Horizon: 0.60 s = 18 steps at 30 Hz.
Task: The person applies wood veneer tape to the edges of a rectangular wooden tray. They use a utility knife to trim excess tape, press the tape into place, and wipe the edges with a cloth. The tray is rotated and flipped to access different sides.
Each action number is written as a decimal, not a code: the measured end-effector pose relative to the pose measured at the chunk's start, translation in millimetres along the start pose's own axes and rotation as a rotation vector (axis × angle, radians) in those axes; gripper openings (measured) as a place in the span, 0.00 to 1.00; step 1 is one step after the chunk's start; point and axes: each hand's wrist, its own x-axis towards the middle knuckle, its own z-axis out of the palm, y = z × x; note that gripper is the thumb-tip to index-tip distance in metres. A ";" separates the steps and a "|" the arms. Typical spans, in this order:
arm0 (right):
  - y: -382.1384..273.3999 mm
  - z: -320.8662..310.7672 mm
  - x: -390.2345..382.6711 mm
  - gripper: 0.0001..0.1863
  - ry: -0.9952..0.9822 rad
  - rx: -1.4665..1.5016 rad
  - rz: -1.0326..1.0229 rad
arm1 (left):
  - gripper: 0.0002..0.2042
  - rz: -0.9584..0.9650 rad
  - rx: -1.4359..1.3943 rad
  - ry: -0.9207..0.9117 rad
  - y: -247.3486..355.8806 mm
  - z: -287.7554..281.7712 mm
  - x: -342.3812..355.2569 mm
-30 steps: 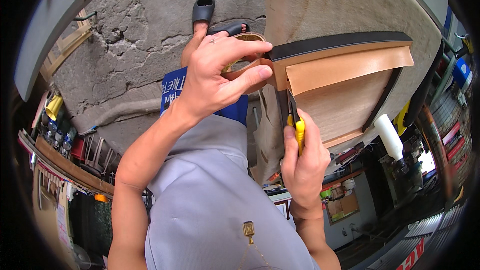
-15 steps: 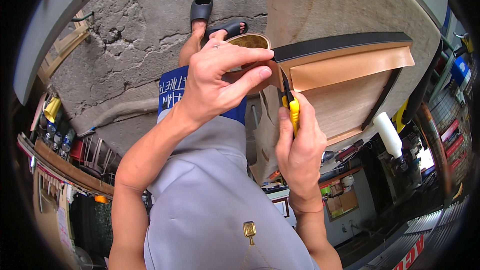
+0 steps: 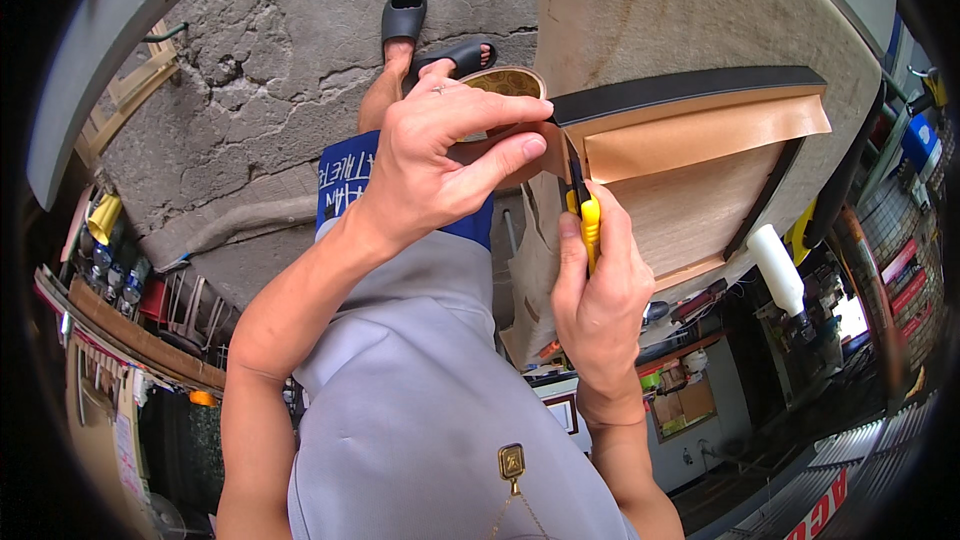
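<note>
My left hand (image 3: 440, 165) pinches the near corner of a tan sheet (image 3: 700, 135) folded over a wooden panel (image 3: 700, 210) with a black edge strip (image 3: 690, 88). My right hand (image 3: 600, 300) grips a yellow utility knife (image 3: 588, 218), its dark blade pointing up against the sheet's left edge just below my left fingers. A roll of brown tape (image 3: 510, 85) shows behind my left fingertips. The panel sticks out to the right of both hands.
Cracked grey concrete ground (image 3: 250, 120) lies beyond, with my feet in black sandals (image 3: 405, 15). A white bottle (image 3: 778, 270) stands at the right beside cluttered shelves. Tan sheet scraps (image 3: 530, 290) hang below the panel. My grey shirt fills the lower middle.
My right hand has pushed the knife upward along the sheet's edge, closer to my left fingers. My left hand keeps its pinch on the corner.
</note>
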 end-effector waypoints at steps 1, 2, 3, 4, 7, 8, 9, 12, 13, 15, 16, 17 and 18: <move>-0.2 -0.3 0.0 0.19 -0.003 0.003 0.004 | 0.09 0.003 0.001 0.001 -0.5 0.3 0.0; -0.5 -0.6 0.0 0.19 -0.007 0.005 0.009 | 0.09 0.007 0.001 0.003 -1.0 0.6 0.0; -0.4 -0.7 0.0 0.19 -0.010 0.008 0.013 | 0.09 0.010 0.002 0.005 -1.6 1.1 -0.2; -0.5 -0.9 0.2 0.19 -0.012 0.007 0.013 | 0.10 0.018 0.012 0.002 -2.1 0.9 -0.4; -1.8 -1.7 1.0 0.19 -0.013 0.000 0.013 | 0.12 0.029 0.019 0.001 -2.7 0.3 -0.2; -2.2 -1.4 1.3 0.19 -0.010 -0.006 0.009 | 0.11 0.023 0.009 0.007 -2.5 0.7 0.1; -2.2 -1.2 1.4 0.19 -0.007 -0.010 0.003 | 0.10 0.018 0.000 0.014 -2.4 1.2 0.2; -1.8 -1.2 1.5 0.19 0.003 -0.011 -0.012 | 0.11 0.030 0.002 0.014 -3.2 1.8 0.5; -1.8 -1.2 1.6 0.19 0.003 -0.013 -0.015 | 0.11 0.031 0.004 0.015 -3.2 1.6 0.6; -1.7 -1.0 1.7 0.19 0.002 -0.018 -0.020 | 0.11 0.032 0.006 0.015 -3.0 1.1 1.0; -2.1 -1.0 1.7 0.19 0.003 -0.021 -0.017 | 0.11 0.033 0.005 0.014 -3.1 1.1 1.3; -2.8 -1.0 1.9 0.19 0.005 -0.023 -0.015 | 0.11 0.034 0.004 0.013 -3.2 1.1 1.5; -3.1 -0.9 1.9 0.19 0.006 -0.025 -0.014 | 0.11 0.034 0.004 0.013 -3.3 1.0 1.6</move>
